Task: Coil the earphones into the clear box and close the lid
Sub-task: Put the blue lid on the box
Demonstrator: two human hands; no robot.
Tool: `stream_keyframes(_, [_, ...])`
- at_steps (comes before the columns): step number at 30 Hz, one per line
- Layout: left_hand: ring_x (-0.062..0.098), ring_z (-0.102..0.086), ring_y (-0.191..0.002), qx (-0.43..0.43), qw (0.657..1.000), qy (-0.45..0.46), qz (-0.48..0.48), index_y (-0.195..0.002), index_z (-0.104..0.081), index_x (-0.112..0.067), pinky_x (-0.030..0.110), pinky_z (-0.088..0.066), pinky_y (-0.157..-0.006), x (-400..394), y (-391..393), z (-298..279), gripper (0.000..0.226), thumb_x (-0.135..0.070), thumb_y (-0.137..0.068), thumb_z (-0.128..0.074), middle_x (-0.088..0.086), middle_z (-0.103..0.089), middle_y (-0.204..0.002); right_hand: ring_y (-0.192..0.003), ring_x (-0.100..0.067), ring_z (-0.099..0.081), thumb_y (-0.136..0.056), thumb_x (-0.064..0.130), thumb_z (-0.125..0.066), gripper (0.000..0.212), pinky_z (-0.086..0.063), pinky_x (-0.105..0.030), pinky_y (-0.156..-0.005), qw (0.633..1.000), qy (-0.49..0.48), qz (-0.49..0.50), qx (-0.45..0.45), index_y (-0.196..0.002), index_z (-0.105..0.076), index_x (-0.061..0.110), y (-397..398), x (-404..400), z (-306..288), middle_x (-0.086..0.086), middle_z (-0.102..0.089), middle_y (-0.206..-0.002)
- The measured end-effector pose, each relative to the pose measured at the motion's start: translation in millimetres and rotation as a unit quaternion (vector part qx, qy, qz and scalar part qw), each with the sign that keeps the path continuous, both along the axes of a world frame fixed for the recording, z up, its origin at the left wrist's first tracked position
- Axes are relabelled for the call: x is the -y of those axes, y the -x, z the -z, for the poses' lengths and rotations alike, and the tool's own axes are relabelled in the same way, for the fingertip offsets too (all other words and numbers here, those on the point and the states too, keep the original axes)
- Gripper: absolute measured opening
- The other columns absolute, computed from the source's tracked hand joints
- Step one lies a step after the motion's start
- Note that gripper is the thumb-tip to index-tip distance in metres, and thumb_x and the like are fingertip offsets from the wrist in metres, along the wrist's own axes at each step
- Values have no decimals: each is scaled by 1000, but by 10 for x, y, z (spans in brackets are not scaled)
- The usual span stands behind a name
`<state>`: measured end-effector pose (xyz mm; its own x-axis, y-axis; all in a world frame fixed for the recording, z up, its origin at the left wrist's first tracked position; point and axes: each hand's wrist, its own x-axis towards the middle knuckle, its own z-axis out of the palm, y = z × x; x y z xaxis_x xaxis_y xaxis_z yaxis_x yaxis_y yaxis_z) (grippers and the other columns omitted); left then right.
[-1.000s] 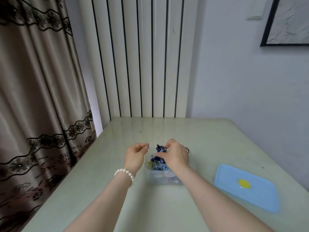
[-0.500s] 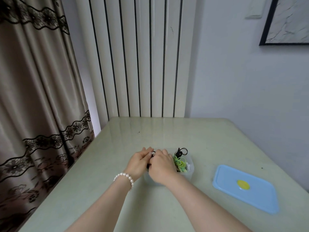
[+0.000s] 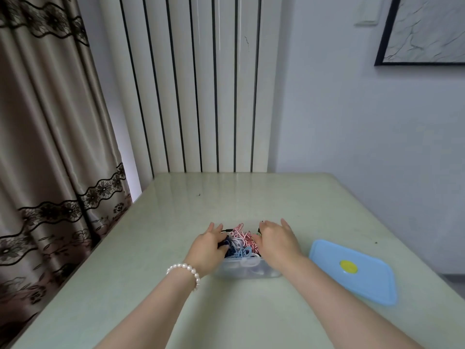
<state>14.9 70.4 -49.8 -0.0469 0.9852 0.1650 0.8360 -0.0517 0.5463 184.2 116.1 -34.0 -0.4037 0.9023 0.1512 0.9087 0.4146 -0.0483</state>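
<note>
The left hand (image 3: 207, 245) is pressing relaxed, near-straight fingers against the box's left end. Between the hands, the box (image 3: 247, 269) is lying long axis left-right, and the earphones (image 3: 240, 241) are mounding above its rim: light, springy cords, best pushed down from above. The right hand (image 3: 275, 241) is resting flat on the right side, gripping nothing. The lid (image 3: 352, 270) is lying just right of it, angled.

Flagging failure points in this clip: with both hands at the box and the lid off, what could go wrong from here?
1. The earphones heap above the clear box rim, with pink loops sticking up; the blue lid may pinch cable or fail to seat.
2. Once the left hand and right hand let go, the cords could spring up or spill onto the table.
</note>
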Motion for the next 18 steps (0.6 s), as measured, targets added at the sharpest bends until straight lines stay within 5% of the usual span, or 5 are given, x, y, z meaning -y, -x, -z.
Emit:
stream_keyframes(5, [20,-3,-144,-70,997,28,-10,-135,-45,-13,21,-7,-111,43,-85,-70,39,-16,-96,-39,0,-30,-150,-101,-25,-58,-98,42,-23,50,-16,-48,-108,996,12,23,90,-95,-63,12,-7,70,-87,-10,-66,-102])
stream_keyframes(10, [26,-4,-144,-106,993,55,16,-123,-53,-15,38,-11,-116,41,-53,-49,32,-20,-98,-34,-5,-43,-142,-118,-26,-29,-94,52,-21,60,-21,-42,-98,991,-20,19,130,-113,-62,13,-26,-7,-118,-9,-44,-122])
stream_keyframes(13, [23,-2,-144,-92,994,58,23,-133,-46,-16,41,-4,-117,35,-14,-36,38,-15,-97,-35,-4,-31,-150,-114,-25,-32,-95,49,-24,56,-24,-38,-94,999,-22,19,17,-112,-63,13,-133,-55,-86,-7,-46,-119])
stream_keyframes(18, [15,-16,-142,95,994,-48,-36,-136,-45,-20,29,-9,-116,82,13,-85,41,-17,-95,-46,0,-24,-152,-102,-25,-51,-83,21,-65,15,-32,-31,-87,953,-28,58,-296,-94,-72,16,-774,-201,-84,-4,-59,-99])
